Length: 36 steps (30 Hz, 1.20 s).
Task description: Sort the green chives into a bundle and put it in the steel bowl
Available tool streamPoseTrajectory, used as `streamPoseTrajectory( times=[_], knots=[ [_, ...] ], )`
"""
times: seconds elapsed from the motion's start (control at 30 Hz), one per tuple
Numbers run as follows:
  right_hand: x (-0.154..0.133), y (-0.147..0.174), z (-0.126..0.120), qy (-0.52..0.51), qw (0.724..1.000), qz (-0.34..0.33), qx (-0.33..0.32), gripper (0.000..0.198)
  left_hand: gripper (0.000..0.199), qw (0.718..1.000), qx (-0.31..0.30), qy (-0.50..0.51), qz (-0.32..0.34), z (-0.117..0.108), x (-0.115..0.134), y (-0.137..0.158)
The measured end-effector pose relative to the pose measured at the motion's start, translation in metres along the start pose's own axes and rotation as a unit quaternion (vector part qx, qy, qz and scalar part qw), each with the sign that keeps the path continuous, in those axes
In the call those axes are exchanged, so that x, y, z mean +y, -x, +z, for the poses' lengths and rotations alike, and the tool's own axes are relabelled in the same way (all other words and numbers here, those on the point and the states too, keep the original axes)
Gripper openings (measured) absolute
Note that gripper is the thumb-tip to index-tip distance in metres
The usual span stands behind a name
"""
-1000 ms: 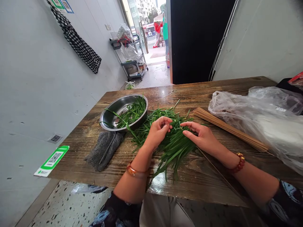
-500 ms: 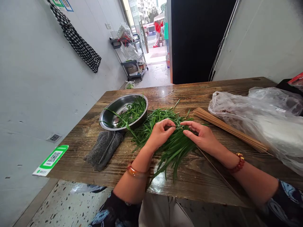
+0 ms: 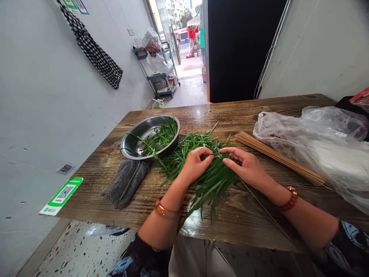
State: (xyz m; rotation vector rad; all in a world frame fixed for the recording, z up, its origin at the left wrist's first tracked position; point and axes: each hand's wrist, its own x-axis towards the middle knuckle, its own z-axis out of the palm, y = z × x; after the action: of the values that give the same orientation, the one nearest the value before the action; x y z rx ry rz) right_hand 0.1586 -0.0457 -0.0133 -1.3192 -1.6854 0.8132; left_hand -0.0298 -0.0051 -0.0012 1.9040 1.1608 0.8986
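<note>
Over a loose pile of long green chive leaves (image 3: 213, 181), both my hands meet with fingertips close together. My left hand (image 3: 197, 163) pinches a chive leaf (image 3: 209, 155) between thumb and forefinger. Just to its right, my right hand (image 3: 243, 165) is curled, thumb below the fingers. A thin wooden skewer (image 3: 259, 204) runs from under that hand down toward the table's front edge. The skewer's upper part is hidden by the hand and leaves, though it lines up with the fingertips.
A steel bowl (image 3: 135, 154) with cut chives stands left of the pile, and a grey cloth (image 3: 123, 184) lies before it. To the right are a bundle of skewers (image 3: 279, 159) and clear plastic bags (image 3: 317, 150). A green QR-code card (image 3: 65, 194) lies at the table's left edge.
Both hands stay almost in place. A green leaf shows more plainly at my left fingertips, where a thin pale line showed before.
</note>
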Motion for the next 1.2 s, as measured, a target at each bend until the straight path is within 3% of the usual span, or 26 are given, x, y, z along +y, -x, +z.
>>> streamPoseTrajectory(
  times=[0.27, 0.5, 0.7, 1.2],
  knots=[
    [-0.0007, -0.0003, -0.0007, 0.006, 1.000, 0.010, -0.009, 0.034, 0.010, 1.000, -0.016, 0.011, 0.014, 0.0012, 0.0019, 0.0009],
    [-0.0016, 0.0003, -0.0005, 0.005, 1.000, -0.007, -0.015, 0.046, 0.008, 0.998, 0.023, 0.052, -0.013, 0.0042, -0.0006, 0.0003],
    [-0.0020, -0.0010, -0.0006, 0.002, 1.000, -0.002, -0.025, 0.040, 0.010, 0.998, -0.003, 0.063, -0.024, 0.0057, 0.0027, 0.0016],
    [-0.0010, 0.0001, 0.0001, 0.006, 1.000, -0.007, -0.015, 0.038, 0.009, 0.996, 0.006, 0.086, -0.017, 0.0070, 0.0002, 0.0017]
  ],
)
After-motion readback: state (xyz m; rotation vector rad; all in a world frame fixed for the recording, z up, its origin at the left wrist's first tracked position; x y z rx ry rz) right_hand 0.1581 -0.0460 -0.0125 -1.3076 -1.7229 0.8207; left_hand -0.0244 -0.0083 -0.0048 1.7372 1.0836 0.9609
